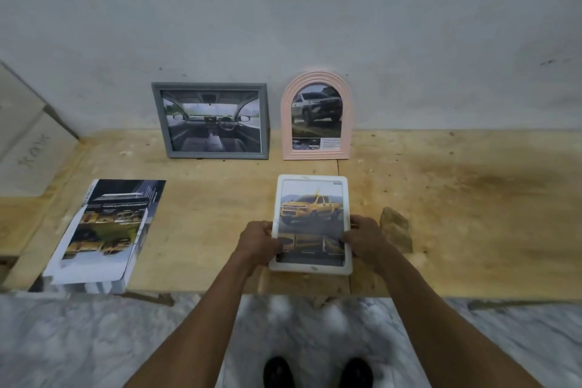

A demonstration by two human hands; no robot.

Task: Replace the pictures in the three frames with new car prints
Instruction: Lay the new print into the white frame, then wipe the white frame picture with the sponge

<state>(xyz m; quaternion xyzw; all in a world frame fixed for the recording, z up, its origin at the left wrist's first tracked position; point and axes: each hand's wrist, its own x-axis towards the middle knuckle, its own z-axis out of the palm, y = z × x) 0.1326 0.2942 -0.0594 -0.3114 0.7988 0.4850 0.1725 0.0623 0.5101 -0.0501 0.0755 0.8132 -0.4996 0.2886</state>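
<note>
Facing up, white frame (311,268), long axis toward wall (283,9).

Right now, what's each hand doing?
Left hand: grips the white frame's left edge.
Right hand: grips its right edge.

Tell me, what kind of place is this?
Probably a storeroom or workroom, not a tidy living room. A rough plywood bench stands against a bare, stained wall, cardboard boxes sit at the left, and the floor is marble-patterned.
</note>
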